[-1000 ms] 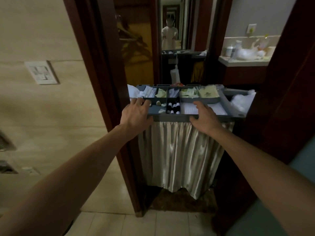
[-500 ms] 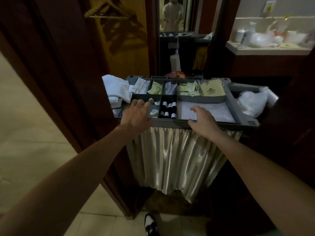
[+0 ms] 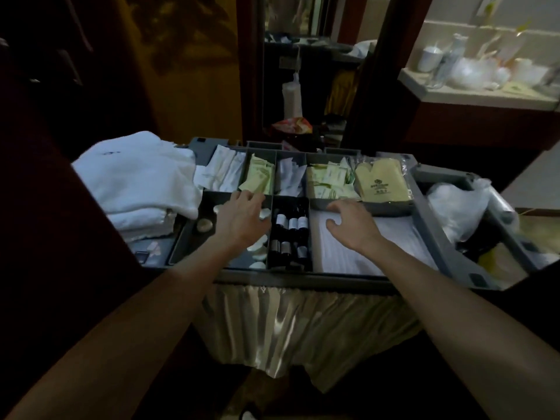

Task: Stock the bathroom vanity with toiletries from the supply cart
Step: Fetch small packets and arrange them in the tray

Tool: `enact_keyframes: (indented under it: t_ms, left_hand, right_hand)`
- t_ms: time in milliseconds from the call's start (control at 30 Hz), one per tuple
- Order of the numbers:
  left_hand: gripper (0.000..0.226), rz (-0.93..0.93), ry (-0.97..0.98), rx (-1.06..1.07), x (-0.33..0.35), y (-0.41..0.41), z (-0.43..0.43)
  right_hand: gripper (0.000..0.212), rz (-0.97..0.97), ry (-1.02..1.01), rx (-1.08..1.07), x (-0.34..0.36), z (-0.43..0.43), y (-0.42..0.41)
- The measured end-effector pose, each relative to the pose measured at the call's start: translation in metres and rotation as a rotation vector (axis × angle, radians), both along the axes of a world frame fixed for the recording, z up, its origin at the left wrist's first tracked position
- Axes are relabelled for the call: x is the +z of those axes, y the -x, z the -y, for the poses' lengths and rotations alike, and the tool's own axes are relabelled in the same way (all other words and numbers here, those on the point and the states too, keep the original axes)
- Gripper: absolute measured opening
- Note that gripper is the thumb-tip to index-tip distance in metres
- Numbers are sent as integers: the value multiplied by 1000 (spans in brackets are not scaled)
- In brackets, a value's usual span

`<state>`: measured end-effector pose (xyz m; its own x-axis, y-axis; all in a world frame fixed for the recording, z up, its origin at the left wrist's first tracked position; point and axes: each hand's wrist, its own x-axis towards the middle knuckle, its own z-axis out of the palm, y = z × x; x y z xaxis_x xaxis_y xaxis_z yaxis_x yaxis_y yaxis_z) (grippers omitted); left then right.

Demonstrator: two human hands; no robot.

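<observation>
Far left: a stack of folded white towels (image 3: 130, 189) lies on the left end of the grey plastic compartment tray (image 3: 424, 204) atop the supply cart (image 3: 297, 325). The stack's near corner is lost in darkness.

Next compartment: small round white soaps (image 3: 203, 225), some possibly hidden under the left hand (image 3: 242, 221). That hand lies palm down over them, fingers loosely spread, grasping nothing that shows. Whether its fingertips touch the rear divider cannot be told.

Just beside, small dark bottles with white labels (image 3: 289, 234) lie in a narrow slot; the labels are unreadable.

The right hand (image 3: 353, 227) is over a white paper sheet (image 3: 381, 247), fingers splayed and released; contact is uncertain.

Rear row: pale green sachets (image 3: 257, 177) and a yellow printed bag (image 3: 383, 184).

Right end: a crumpled clear plastic bag (image 3: 454, 207).

Upper right, well apart: the pale vanity counter (image 3: 485, 100) carries blurred white items and is cut off at the frame edge.
</observation>
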<state>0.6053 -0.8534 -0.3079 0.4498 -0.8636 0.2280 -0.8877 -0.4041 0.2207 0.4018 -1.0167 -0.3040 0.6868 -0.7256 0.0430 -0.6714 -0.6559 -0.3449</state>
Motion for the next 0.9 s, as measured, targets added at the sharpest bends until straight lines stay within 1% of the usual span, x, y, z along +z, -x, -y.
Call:
enact_keyframes:
  t_ms: [100, 200, 300, 467, 567, 667, 767, 833, 900]
  left_hand:
    - [45, 0, -23, -32, -11, -17, 26]
    - [42, -15, -4, -63, -16, -31, 50]
    - [41, -44, 1, -47, -19, -41, 71]
    - [39, -48, 5, -28, -32, -52, 95]
    - [37, -38, 22, -40, -40, -63, 109]
    - [36, -71, 39, -53, -46, -75, 123]
    - [37, -90, 42, -60, -51, -82, 133]
    - [36, -87, 40, -63, -53, -85, 137]
    - [34, -80, 30, -71, -56, -89, 142]
  right_hand:
    - [41, -18, -17, 4, -10, 18, -19]
    - [39, -5, -29, 13, -16, 36, -37]
    - [36, -14, -11, 51, -23, 56, -54]
    - [35, -36, 62, 187, -33, 95, -84]
    - [34, -94, 128, 249, -34, 118, -104]
    - [30, -233, 190, 280, -38, 136, -124]
    - [25, -286, 201, 308, -45, 148, -139]
    - [26, -273, 202, 338, -50, 151, -145]
    - [35, -238, 147, 355, -54, 153, -151]
